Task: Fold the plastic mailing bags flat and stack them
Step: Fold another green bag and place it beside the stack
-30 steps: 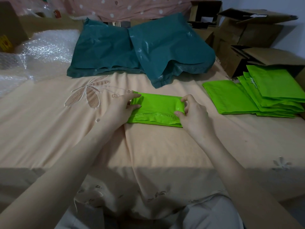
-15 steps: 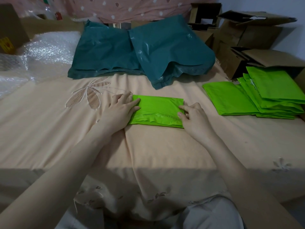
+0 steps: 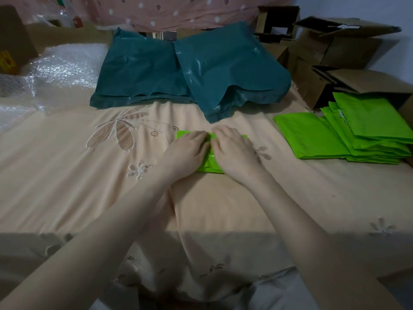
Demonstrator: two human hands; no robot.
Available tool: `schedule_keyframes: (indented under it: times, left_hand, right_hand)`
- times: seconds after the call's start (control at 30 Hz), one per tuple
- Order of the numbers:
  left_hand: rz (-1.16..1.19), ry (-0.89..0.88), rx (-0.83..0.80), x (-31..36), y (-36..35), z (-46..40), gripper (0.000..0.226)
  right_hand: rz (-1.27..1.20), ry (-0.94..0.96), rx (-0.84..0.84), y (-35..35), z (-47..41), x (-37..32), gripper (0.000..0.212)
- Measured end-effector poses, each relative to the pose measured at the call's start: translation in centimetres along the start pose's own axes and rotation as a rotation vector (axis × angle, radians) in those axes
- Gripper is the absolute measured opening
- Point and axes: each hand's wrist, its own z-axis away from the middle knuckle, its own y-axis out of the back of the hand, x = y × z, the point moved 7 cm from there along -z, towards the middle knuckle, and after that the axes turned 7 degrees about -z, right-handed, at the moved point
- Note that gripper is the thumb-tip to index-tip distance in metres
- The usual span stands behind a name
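Observation:
A folded bright green mailing bag (image 3: 210,163) lies on the peach bedsheet (image 3: 89,175) in the middle. My left hand (image 3: 188,151) and my right hand (image 3: 233,151) lie side by side on top of it, palms down, covering most of it, fingers pointing away from me. Only its far edge and a strip between my hands show. A stack of green bags (image 3: 366,130) lies at the right, with one flat green bag (image 3: 306,135) beside it.
Two large dark teal mailing bags (image 3: 190,70) lie at the far side of the bed. Bubble wrap (image 3: 58,68) sits at the far left. Cardboard boxes (image 3: 335,48) stand at the far right behind the green stack.
My hands have moved from the two ends of the green bag inward onto its top, meeting at the middle and pressing down on it.

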Motion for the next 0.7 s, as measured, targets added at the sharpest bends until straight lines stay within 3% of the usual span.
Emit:
schedule_keyframes:
  times: [0.27, 0.47, 0.7]
  left_hand:
    - [-0.055, 0.060, -0.119, -0.4, -1.4, 0.1, 0.045]
    - [-0.045, 0.129, -0.136, 0.5, -1.6, -0.6, 0.046]
    - [0.259, 0.180, -0.139, 0.8, -1.5, -0.7, 0.052]
  right_hand:
    - [0.039, -0.072, -0.166, -2.4, 0.6, 1.4, 0.050]
    - [0.105, -0.190, -0.135, -1.0, 0.6, 3.6, 0.055]
    - [-0.080, -0.263, -0.198, -0.5, 0.2, 5.2, 0.069]
